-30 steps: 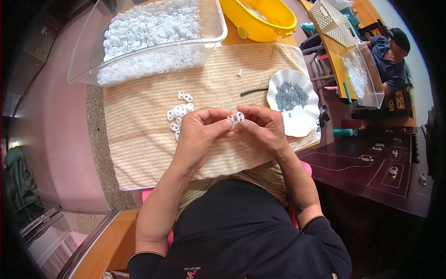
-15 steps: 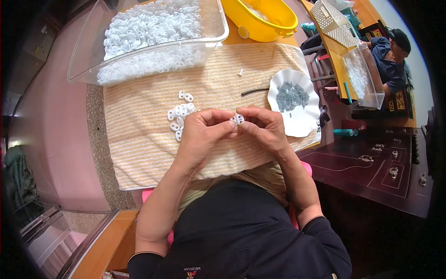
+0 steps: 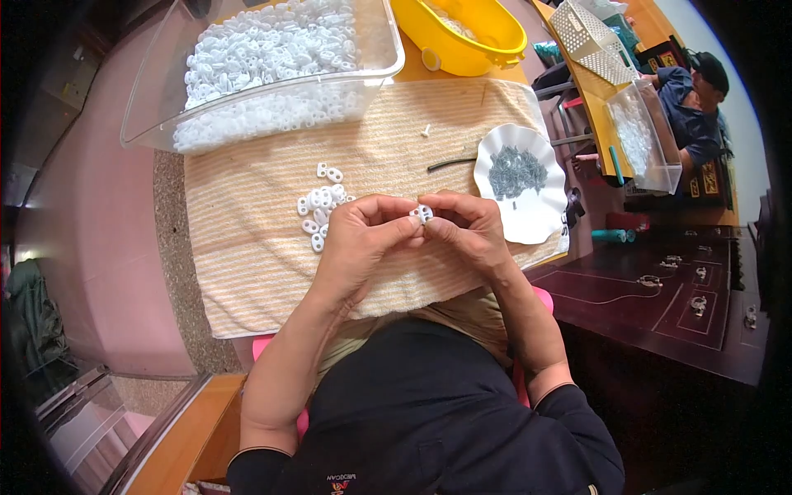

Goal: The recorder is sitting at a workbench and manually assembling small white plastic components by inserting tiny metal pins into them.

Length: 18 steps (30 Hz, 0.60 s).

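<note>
A small white plastic piece with two round holes (image 3: pixel 422 214) is pinched between my fingertips above the towel. My left hand (image 3: pixel 361 235) grips it from the left with thumb and forefinger. From the other side, the thumb and fingers of my right hand (image 3: pixel 469 229) press on the same piece. Just left of my left hand lies a loose pile of similar white two-hole pieces (image 3: pixel 320 200). To the right of my right hand is a white scalloped dish (image 3: pixel 538 224) with a heap of tiny grey parts (image 3: pixel 517 172), too small to make out.
On the striped towel (image 3: pixel 247 247) lie a thin black rod (image 3: pixel 451 164) and a small white part (image 3: pixel 426 131). A clear bin (image 3: pixel 381 49) of white pieces and a yellow tub (image 3: pixel 466 59) stand at the back. Another person (image 3: pixel 689 120) sits at a table on the right.
The white piece has turned slightly between my fingertips, and both holes now face up more. My hands stay in nearly the same place.
</note>
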Tool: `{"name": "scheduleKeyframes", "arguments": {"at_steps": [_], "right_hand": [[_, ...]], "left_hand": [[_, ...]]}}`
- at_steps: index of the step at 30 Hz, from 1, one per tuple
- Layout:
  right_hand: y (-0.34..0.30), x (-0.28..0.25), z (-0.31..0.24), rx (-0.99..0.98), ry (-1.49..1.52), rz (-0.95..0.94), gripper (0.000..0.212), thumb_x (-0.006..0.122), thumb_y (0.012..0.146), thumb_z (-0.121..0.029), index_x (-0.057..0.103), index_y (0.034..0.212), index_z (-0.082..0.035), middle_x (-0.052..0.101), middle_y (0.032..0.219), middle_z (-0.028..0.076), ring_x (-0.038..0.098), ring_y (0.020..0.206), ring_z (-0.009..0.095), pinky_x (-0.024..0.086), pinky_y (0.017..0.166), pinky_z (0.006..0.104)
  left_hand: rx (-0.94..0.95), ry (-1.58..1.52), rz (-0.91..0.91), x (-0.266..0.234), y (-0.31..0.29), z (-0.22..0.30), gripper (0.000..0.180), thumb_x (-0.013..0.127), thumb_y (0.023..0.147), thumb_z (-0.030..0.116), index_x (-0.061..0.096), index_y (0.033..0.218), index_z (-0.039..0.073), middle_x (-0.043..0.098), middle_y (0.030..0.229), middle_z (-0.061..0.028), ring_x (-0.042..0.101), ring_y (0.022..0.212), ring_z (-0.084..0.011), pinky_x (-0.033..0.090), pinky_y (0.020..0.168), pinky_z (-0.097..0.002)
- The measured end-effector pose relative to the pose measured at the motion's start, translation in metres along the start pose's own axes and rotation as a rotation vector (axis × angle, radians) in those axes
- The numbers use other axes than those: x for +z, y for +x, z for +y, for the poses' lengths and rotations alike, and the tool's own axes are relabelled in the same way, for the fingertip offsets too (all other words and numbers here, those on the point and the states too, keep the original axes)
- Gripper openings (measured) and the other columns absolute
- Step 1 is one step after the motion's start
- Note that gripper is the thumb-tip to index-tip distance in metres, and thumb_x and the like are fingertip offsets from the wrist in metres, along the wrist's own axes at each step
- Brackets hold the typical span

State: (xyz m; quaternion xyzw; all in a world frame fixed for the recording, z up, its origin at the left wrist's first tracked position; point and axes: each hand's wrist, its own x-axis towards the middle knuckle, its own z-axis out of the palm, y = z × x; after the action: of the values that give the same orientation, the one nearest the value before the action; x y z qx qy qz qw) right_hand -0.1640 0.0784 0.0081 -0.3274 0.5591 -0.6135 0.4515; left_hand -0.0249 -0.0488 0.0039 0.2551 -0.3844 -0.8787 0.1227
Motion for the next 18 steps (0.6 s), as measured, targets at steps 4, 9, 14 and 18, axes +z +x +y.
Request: {"name": "scheduleKeyframes", "arguments": {"at_steps": [4, 9, 14, 18], "right_hand": [[-0.0004, -0.0016, 0.0017, 0.016, -0.025, 0.012, 0.028, 0.063, 0.088, -0.001, 0.061, 0.115, 0.005, 0.065, 0.104, 0.008, 0.063, 0.093, 0.012, 0.052, 0.082, 0.0240], [-0.0007, -0.0037, 0.0036, 0.033, -0.005, 0.025, 0.030, 0.062, 0.088, 0.000, 0.058, 0.117, 0.006, 0.066, 0.104, 0.011, 0.064, 0.093, 0.014, 0.053, 0.083, 0.0260], [-0.0007, -0.0026, 0.0035, 0.007, 0.066, 0.034, 0.028, 0.064, 0.088, -0.003, 0.060, 0.115, 0.006, 0.068, 0.101, 0.010, 0.064, 0.090, 0.012, 0.052, 0.080, 0.0248], [-0.0014, -0.0039, 0.0031, -0.014, 0.118, 0.007, 0.028, 0.063, 0.089, -0.002, 0.060, 0.115, 0.005, 0.067, 0.101, 0.010, 0.064, 0.090, 0.013, 0.053, 0.081, 0.0250]], "left_hand": [[-0.008, -0.035, -0.002, 0.0008, -0.0002, 0.0005, 0.017, 0.067, 0.084, 0.003, 0.064, 0.099, -0.004, 0.068, 0.087, -0.0100, 0.065, 0.074, -0.0137, 0.056, 0.071, -0.0257], [-0.046, -0.120, -0.020, 0.0007, 0.0004, -0.0003, 0.015, 0.066, 0.086, 0.004, 0.064, 0.099, -0.003, 0.068, 0.089, -0.0097, 0.065, 0.074, -0.0140, 0.057, 0.071, -0.0261], [-0.070, -0.174, -0.032, 0.0023, -0.0006, -0.0007, 0.016, 0.068, 0.086, 0.006, 0.064, 0.099, -0.002, 0.067, 0.088, -0.0087, 0.065, 0.076, -0.0128, 0.056, 0.073, -0.0247], [-0.100, -0.245, -0.052, 0.0024, -0.0010, -0.0017, 0.016, 0.068, 0.085, 0.006, 0.064, 0.100, -0.001, 0.068, 0.090, -0.0092, 0.066, 0.077, -0.0142, 0.058, 0.074, -0.0260]]}}
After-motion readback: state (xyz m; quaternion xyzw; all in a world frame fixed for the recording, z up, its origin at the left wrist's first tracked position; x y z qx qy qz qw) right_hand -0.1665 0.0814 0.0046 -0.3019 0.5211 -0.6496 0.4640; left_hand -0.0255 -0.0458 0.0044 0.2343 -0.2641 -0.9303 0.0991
